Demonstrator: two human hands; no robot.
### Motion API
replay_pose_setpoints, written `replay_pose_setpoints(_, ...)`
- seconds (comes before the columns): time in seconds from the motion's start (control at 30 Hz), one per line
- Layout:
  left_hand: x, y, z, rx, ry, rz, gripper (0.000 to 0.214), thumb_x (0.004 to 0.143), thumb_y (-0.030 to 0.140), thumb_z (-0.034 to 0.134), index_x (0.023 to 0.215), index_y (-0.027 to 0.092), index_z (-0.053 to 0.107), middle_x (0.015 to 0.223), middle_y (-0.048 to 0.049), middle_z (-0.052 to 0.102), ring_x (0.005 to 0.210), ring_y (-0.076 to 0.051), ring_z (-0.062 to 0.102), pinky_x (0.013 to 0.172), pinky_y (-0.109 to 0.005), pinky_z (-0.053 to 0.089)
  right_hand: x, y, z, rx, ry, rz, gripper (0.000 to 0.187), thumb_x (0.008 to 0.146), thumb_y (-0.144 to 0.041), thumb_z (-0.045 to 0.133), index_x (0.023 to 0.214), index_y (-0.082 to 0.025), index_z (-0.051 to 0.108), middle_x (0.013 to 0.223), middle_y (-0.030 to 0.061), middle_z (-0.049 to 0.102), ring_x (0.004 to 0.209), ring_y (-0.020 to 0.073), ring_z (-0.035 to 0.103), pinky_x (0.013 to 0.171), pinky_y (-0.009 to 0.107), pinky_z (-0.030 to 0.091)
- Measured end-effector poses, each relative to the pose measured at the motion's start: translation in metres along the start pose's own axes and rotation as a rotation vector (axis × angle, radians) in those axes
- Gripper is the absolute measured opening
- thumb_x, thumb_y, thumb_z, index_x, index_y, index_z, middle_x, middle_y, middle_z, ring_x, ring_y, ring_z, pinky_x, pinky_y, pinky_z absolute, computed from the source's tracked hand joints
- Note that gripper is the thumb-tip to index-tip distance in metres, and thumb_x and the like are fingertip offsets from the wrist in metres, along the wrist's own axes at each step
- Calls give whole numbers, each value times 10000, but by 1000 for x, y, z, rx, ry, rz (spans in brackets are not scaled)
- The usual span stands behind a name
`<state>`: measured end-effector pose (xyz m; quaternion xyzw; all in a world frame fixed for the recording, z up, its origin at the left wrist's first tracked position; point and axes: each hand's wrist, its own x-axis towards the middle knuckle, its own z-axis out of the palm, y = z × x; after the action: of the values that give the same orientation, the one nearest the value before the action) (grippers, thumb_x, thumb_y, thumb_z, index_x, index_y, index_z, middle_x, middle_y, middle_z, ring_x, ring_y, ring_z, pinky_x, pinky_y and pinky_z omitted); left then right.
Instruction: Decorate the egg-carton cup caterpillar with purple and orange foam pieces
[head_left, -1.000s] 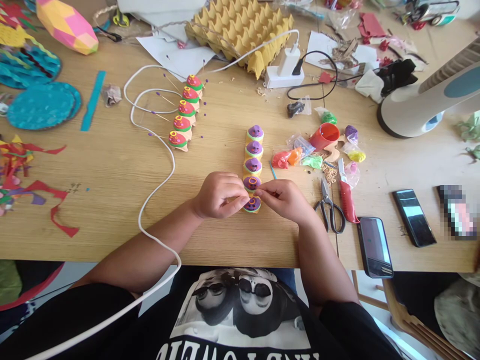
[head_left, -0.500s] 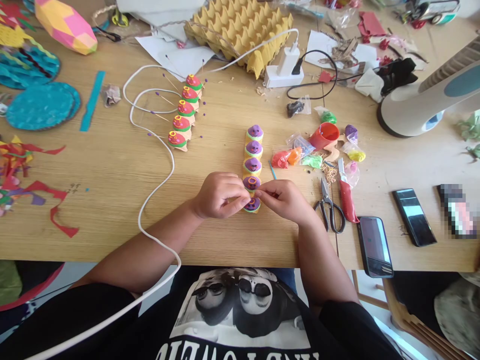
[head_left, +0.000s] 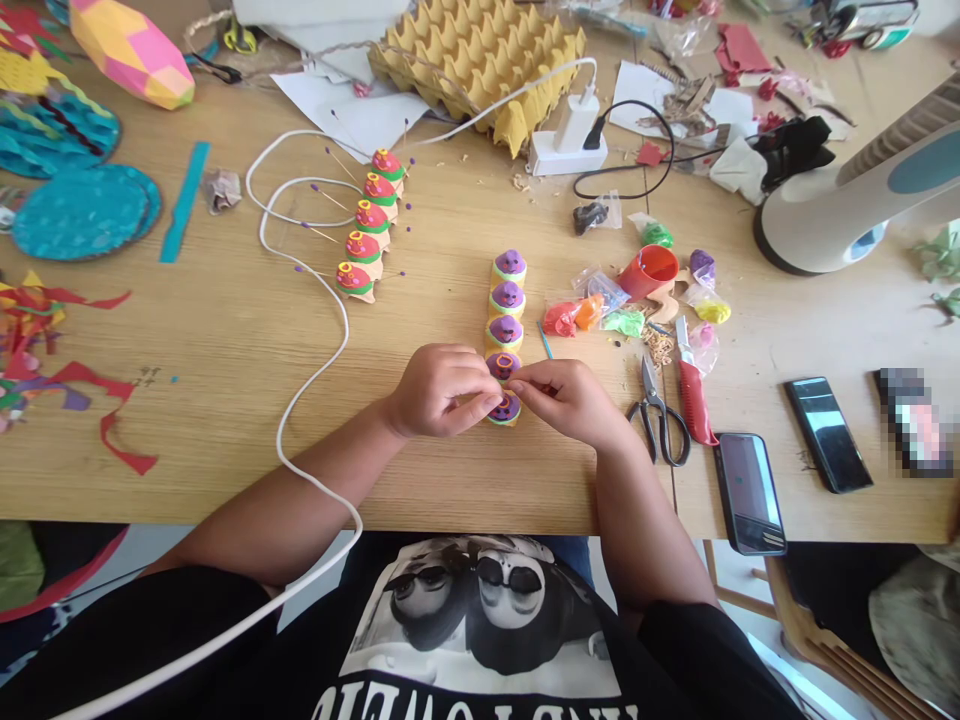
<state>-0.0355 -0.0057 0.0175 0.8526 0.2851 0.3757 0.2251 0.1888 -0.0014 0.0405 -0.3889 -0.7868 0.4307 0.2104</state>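
In front of me lies a strip of egg-carton cups (head_left: pixel 507 298) covered in purple clay, with orange rings on the nearer cups. Over its near end, my left hand (head_left: pixel 450 392) pinches from the left and my right hand (head_left: pixel 559 395) pinches from the right, their fingertips almost meeting. Whatever sits between the fingers is too small to make out, perhaps a thin orange strand. Farther left stands a second carton strip (head_left: pixel 367 228), topped with red and green clay, with purple-tipped sticks poking out of its sides.
Right of the strip are bagged clay lumps (head_left: pixel 562 318), a red cup (head_left: pixel 649 272), scissors (head_left: pixel 658 410), a red-handled knife (head_left: pixel 694 390) and a phone (head_left: pixel 751 492). A white cable (head_left: pixel 281 420) crosses on the left. Behind are an egg tray (head_left: pixel 480 60) and a power strip (head_left: pixel 568 155).
My right fingertips have shifted very slightly left, closer to the left ones. The carton strips and other things stay where they were.
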Motion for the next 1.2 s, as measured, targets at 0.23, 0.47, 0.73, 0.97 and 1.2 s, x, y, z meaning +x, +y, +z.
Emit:
replay_pose_setpoints(0.23, -1, 0, 0, -18, 18, 8, 174, 895, 287, 574, 796, 208, 693, 709, -27, 699, 630, -146, 583, 645, -299, 435, 0, 0, -2, -19, -48, -70, 461, 995, -399, 490, 602, -162, 520, 567, -28, 405, 556, 92, 360, 565, 273, 258)
replay_pose_setpoints(0.47, -1, -1, 1, -7, -13, 15, 177, 900, 301, 573, 799, 212, 687, 716, -29, 702, 634, -150, 586, 649, -304, 430, 0, 1, -2, -49, -27, -80, 517, 1000, -461, 468, 573, -171, 472, 553, -21, 412, 547, 96, 361, 564, 287, 262)
replay_pose_setpoints(0.73, 0, -1, 0, 9, 12, -4, 204, 910, 316, 564, 785, 207, 682, 711, -29, 698, 635, -145, 587, 647, -299, 434, -1, 0, -4, -59, -19, -94, 538, 996, -468, 469, 545, -178, 425, 539, -24, 380, 529, 95, 343, 550, 290, 254)
replay_pose_setpoints(0.97, 3, -1, 2, -113, 7, -234, 126, 881, 266, 629, 865, 175, 714, 706, -18, 663, 595, -105, 548, 597, -236, 428, -1, 0, -4, -58, 11, -80, 531, 994, -458, 476, 548, -182, 393, 534, -34, 342, 527, 93, 305, 544, 298, 233)
replay_pose_setpoints(1.2, 2, -9, -2, -167, -123, -300, 186, 837, 362, 719, 836, 176, 722, 623, 21, 580, 541, -82, 478, 527, -204, 355, -1, 1, -4, -87, 11, -58, 531, 998, -441, 465, 540, -181, 397, 536, -30, 353, 534, 95, 301, 545, 298, 239)
